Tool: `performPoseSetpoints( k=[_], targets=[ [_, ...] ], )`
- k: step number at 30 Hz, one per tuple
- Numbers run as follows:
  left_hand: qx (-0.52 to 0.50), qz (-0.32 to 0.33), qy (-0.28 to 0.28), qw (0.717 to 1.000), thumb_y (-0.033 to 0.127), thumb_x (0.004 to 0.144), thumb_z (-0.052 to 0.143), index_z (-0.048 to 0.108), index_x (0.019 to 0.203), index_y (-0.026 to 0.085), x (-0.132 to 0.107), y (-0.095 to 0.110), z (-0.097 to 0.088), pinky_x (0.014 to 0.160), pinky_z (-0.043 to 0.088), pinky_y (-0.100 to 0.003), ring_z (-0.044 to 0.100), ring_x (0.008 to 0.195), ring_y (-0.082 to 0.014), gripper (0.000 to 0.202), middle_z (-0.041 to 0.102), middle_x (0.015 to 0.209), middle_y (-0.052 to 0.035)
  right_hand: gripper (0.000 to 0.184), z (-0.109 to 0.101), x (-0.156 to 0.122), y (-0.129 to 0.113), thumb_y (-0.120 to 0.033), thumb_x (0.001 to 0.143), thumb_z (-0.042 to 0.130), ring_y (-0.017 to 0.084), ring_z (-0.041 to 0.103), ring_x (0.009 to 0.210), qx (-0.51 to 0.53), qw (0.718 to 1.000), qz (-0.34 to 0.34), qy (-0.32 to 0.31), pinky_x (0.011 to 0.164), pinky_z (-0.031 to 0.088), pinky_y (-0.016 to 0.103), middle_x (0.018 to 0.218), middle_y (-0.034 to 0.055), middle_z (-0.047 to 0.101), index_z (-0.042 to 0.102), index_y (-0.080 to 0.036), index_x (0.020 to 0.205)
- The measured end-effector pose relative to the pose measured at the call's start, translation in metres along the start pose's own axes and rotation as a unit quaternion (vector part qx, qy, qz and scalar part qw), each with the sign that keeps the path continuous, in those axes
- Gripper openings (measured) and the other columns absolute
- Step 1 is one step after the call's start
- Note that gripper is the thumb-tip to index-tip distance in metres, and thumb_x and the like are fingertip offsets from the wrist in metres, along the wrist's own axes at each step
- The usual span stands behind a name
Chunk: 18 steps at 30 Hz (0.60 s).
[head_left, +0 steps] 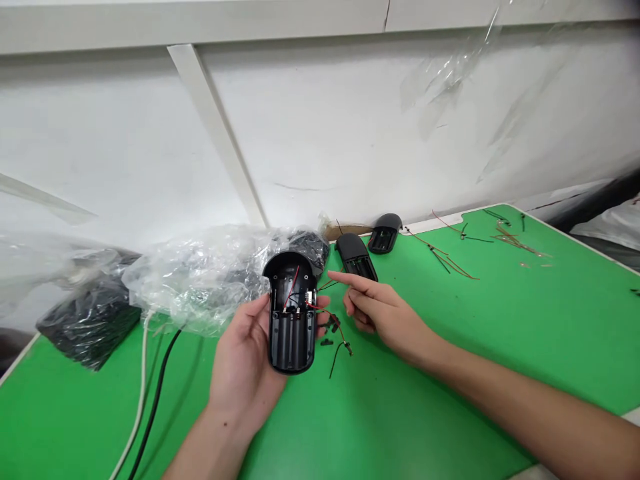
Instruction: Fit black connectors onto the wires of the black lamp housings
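Note:
My left hand (249, 363) is wrapped round a black plastic housing (291, 340), held upright above the table with its hollow inner side facing me. Inside are long battery-like slots, a small white part (310, 298) at the right wall and thin red and black wires. A wire lead (341, 333) hangs out of its right side. To the right of the housing, apart from it, my right hand (373, 303) points with its index finger stretched out and the other fingers curled. I see nothing in it. Small black pieces (327, 341) show just beyond the housing's right edge.
Two similar black housings (356, 252) (385, 233) lie at the table's back edge. Loose red and black wires (450, 259) are scattered at the right on the green table (430, 420). Clear plastic bags (200, 280), a black-filled bag (90, 320), and white and black cables (159, 380) lie left.

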<state>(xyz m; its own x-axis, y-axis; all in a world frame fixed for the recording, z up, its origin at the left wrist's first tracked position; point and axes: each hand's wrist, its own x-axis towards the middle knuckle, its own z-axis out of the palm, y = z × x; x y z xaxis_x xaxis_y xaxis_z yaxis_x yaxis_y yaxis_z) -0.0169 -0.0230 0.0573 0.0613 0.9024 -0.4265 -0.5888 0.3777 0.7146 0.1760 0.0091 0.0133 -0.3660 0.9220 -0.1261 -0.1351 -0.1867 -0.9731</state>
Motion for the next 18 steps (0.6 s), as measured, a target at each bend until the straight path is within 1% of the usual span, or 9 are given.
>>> performPoseSetpoints(
  k=[1,3,5,8,11,12,14,16,18],
  targets=[
    [0.003,0.006,0.007,1.0,0.038,0.095,0.052,0.073,0.114,0.008,-0.001,0.0,0.001,0.075,0.062,-0.041,0.074,0.085,-0.0316,0.042,0.073,0.104,-0.0218,0.049,0.0,0.0,0.0,-0.027,0.098,0.047,0.009,0.028,0.055,-0.018,1.0,-0.009,-0.005,0.051,0.02,0.027,0.077,-0.0022,0.043,0.054,-0.017,0.145],
    [0.014,0.017,0.031,0.999,0.04,0.093,0.057,0.072,0.113,0.009,-0.002,0.0,0.003,0.067,0.061,-0.034,0.072,0.075,-0.0263,0.04,0.074,0.097,-0.0187,0.042,-0.001,-0.001,-0.002,-0.033,0.102,0.047,0.009,0.026,0.055,-0.059,0.998,-0.019,-0.013,0.051,0.019,0.027,0.07,-0.0036,0.035,0.06,-0.017,0.138],
    [0.03,0.028,0.052,0.998,0.04,0.088,0.067,0.072,0.111,0.011,-0.002,-0.003,0.004,0.065,0.06,-0.029,0.071,0.07,-0.0217,0.038,0.074,0.094,-0.0155,0.037,0.001,-0.004,-0.003,-0.04,0.103,0.048,0.01,0.027,0.057,-0.112,0.993,-0.028,-0.027,0.052,0.019,0.027,0.066,-0.004,0.03,0.067,-0.016,0.124],
    [0.065,0.044,0.055,0.995,0.044,0.083,0.074,0.071,0.109,0.01,0.0,-0.008,0.002,0.064,0.058,-0.027,0.07,0.072,-0.0199,0.043,0.073,0.097,-0.0144,0.034,0.005,-0.011,-0.002,-0.046,0.1,0.057,0.009,0.029,0.059,-0.182,0.98,-0.041,-0.065,0.053,0.02,0.027,0.064,-0.0041,0.032,0.07,-0.015,0.105],
    [0.09,0.049,0.058,0.993,0.046,0.081,0.074,0.067,0.114,0.01,0.0,-0.012,0.001,0.059,0.056,-0.027,0.069,0.07,-0.0207,0.049,0.072,0.1,-0.0144,0.028,0.009,-0.016,0.002,-0.043,0.096,0.064,0.009,0.022,0.055,-0.197,0.976,-0.033,-0.091,0.052,0.015,0.028,0.059,-0.0061,0.025,0.07,-0.016,0.099],
    [0.093,0.058,0.058,0.992,0.044,0.081,0.074,0.066,0.116,0.011,-0.001,-0.013,0.001,0.058,0.056,-0.028,0.069,0.07,-0.0207,0.049,0.072,0.1,-0.0136,0.029,0.01,-0.017,0.003,-0.044,0.096,0.065,0.009,0.02,0.054,-0.187,0.978,-0.032,-0.091,0.051,0.013,0.028,0.058,-0.0065,0.024,0.07,-0.015,0.096],
    [0.106,0.091,0.054,0.989,0.033,0.077,0.074,0.063,0.119,0.014,-0.003,-0.014,0.002,0.06,0.055,-0.027,0.069,0.071,-0.0198,0.048,0.072,0.099,-0.0107,0.036,0.012,-0.018,0.001,-0.049,0.096,0.064,0.009,0.02,0.054,-0.154,0.984,-0.037,-0.08,0.05,0.013,0.028,0.057,-0.0065,0.025,0.067,-0.014,0.089],
    [0.143,0.129,0.043,0.98,0.023,0.072,0.074,0.061,0.121,0.016,-0.005,-0.016,0.004,0.065,0.054,-0.025,0.067,0.073,-0.0183,0.051,0.071,0.098,-0.0075,0.042,0.013,-0.02,-0.003,-0.053,0.097,0.061,0.009,0.025,0.055,-0.136,0.987,-0.055,-0.069,0.05,0.018,0.027,0.06,-0.0048,0.032,0.064,-0.013,0.085],
    [0.207,0.17,0.033,0.963,0.019,0.07,0.078,0.059,0.123,0.018,-0.004,-0.019,0.004,0.069,0.052,-0.023,0.065,0.077,-0.0171,0.057,0.07,0.094,-0.0048,0.042,0.014,-0.022,-0.005,-0.051,0.1,0.056,0.009,0.03,0.057,-0.152,0.983,-0.08,-0.066,0.05,0.022,0.026,0.063,-0.0032,0.038,0.063,-0.013,0.085]
  ],
)
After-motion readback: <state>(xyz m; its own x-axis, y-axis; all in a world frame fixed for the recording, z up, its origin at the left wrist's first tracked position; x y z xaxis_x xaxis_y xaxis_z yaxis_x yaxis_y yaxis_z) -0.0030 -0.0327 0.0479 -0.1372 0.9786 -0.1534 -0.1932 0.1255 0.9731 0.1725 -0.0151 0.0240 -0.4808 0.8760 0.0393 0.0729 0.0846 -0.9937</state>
